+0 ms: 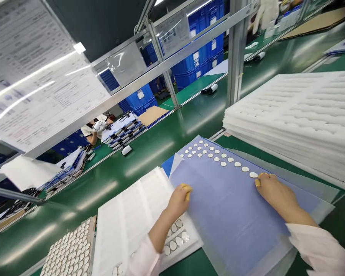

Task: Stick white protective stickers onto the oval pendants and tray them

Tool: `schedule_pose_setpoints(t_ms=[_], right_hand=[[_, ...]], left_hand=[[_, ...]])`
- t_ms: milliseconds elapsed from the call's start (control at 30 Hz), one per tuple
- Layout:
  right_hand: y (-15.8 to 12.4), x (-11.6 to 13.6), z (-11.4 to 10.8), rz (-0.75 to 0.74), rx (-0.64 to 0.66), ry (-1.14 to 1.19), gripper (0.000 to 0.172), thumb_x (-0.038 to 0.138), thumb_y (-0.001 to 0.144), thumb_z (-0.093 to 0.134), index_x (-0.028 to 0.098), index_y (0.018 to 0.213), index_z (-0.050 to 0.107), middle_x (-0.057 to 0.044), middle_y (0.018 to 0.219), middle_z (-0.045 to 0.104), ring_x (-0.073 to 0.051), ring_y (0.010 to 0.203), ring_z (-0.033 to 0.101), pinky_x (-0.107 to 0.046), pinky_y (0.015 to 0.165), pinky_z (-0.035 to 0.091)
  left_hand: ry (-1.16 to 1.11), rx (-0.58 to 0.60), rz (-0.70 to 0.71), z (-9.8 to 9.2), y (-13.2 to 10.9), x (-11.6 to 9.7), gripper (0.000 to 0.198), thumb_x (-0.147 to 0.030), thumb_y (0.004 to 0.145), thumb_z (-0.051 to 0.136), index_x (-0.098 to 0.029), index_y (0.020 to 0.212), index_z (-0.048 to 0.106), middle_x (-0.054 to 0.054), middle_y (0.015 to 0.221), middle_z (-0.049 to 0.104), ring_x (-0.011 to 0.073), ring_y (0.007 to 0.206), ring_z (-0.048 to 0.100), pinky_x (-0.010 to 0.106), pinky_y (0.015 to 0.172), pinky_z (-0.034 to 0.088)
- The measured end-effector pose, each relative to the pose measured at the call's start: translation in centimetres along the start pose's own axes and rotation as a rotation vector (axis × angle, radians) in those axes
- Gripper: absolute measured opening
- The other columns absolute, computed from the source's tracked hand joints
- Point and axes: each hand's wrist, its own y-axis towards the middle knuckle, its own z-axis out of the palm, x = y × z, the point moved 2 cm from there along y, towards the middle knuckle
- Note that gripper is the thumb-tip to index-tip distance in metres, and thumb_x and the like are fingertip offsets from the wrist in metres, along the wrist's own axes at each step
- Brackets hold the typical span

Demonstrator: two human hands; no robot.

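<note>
head view: a blue sheet lies flat on the green bench, directly under and between both hands. a row of white discs runs along its far edge.

the left hand sits at the sheet's left edge, with its fingers curled down onto the edge and yellow cots on the fingertips. its grip is bent close, but whether it pinches the sheet or only presses on it cannot be told.

the right hand rests on the sheet's far right part. its grip is spread and holds nothing, with the fingertips flat on the sheet just beside the last disc of the row.

a clear film shows beneath the sheet on the right. a white liner lies left of the sheet, partly under the left forearm, and a tray of discs lies further left. a stack of white foam trays stands at the far right. across the bench, a co-worker's gloved hand is well apart.
</note>
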Motion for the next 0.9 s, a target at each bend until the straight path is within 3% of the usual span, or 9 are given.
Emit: schedule_pose_setpoints(t_ms=[67, 167, 233, 333, 533, 700, 800, 900], right_hand=[[0.3, -0.5, 0.5, 0.048, -0.002, -0.051, 0.024, 0.036, 0.099, 0.059, 0.015, 0.110, 0.064, -0.006, 0.105, 0.068, -0.016, 0.083, 0.067, -0.034, 0.073, 0.057], [0.1, -0.9, 1.3, 0.064, -0.014, -0.086, 0.026, 0.034, 0.098, 0.061, 0.014, 0.115, 0.064, -0.007, 0.110, 0.069, -0.018, 0.088, 0.069, -0.035, 0.076, 0.058], [0.0, -1.3, 1.6, 0.062, -0.026, -0.090, 0.028, 0.034, 0.099, 0.060, 0.014, 0.118, 0.063, -0.008, 0.115, 0.068, -0.018, 0.090, 0.069, -0.037, 0.077, 0.059], [0.0, -2.0, 1.9, 0.061, -0.024, -0.083, 0.026, 0.033, 0.099, 0.060, 0.015, 0.117, 0.064, -0.008, 0.117, 0.067, -0.018, 0.091, 0.069, -0.036, 0.077, 0.059], [0.0, -2.4, 1.9, 0.055, 0.005, -0.033, 0.023, 0.031, 0.098, 0.062, 0.013, 0.112, 0.065, -0.007, 0.111, 0.069, -0.017, 0.088, 0.069, -0.036, 0.076, 0.059], [-0.5, -2.6, 0.7, -0.015, -0.039, 0.159, 0.019, 0.034, 0.099, 0.059, 0.017, 0.100, 0.066, -0.004, 0.103, 0.067, -0.015, 0.083, 0.066, -0.031, 0.072, 0.055], [-0.7, -2.8, 0.0, -0.025, -0.085, 0.325, 0.016, 0.030, 0.097, 0.060, 0.016, 0.089, 0.063, -0.003, 0.093, 0.064, -0.015, 0.078, 0.062, -0.032, 0.070, 0.052], [-2.1, -1.9, -0.5, -0.066, -0.114, 0.542, 0.013, 0.021, 0.091, 0.058, 0.017, 0.080, 0.062, -0.006, 0.087, 0.062, -0.019, 0.074, 0.061, -0.035, 0.069, 0.051]], left_hand=[[0.015, 0.092, 0.075, 2.5, 5.7, -2.4, 0.033, -0.006, 0.091, 0.045, -0.021, 0.112, 0.066, 0.007, 0.120, 0.067, 0.0173, 0.112, 0.063, 0.031, 0.101, 0.051], [0.071, 0.194, 0.125, 5.8, 12.6, -4.9, 0.034, -0.009, 0.094, 0.042, -0.018, 0.119, 0.064, 0.010, 0.125, 0.063, 0.0196, 0.112, 0.062, 0.032, 0.100, 0.051], [0.120, 0.239, 0.123, 7.5, 15.9, -5.8, 0.034, -0.009, 0.095, 0.040, -0.015, 0.120, 0.062, 0.013, 0.125, 0.062, 0.0221, 0.111, 0.061, 0.035, 0.098, 0.051], [0.181, 0.294, 0.107, 8.9, 18.8, -6.3, 0.031, -0.007, 0.095, 0.039, -0.011, 0.113, 0.063, 0.015, 0.120, 0.062, 0.0234, 0.106, 0.061, 0.037, 0.095, 0.051], [0.210, 0.354, 0.129, 8.7, 19.9, -6.9, 0.022, -0.006, 0.094, 0.044, -0.011, 0.094, 0.065, 0.012, 0.111, 0.066, 0.0201, 0.102, 0.061, 0.031, 0.091, 0.049], [0.176, 0.316, 0.100, 7.4, 19.7, -8.8, 0.040, -0.009, 0.097, 0.027, 0.001, 0.078, 0.060, 0.006, 0.093, 0.063, 0.0185, 0.101, 0.065, 0.029, 0.086, 0.047], [0.110, 0.265, 0.077, 6.3, 18.2, -9.8, 0.025, -0.011, 0.094, 0.043, -0.007, 0.076, 0.060, 0.008, 0.095, 0.066, 0.0176, 0.094, 0.067, 0.027, 0.085, 0.050], [0.001, 0.223, 0.075, 4.8, 14.4, -10.5, 0.015, -0.010, 0.091, 0.047, -0.012, 0.085, 0.060, 0.008, 0.098, 0.068, 0.0171, 0.092, 0.065, 0.027, 0.083, 0.051]])
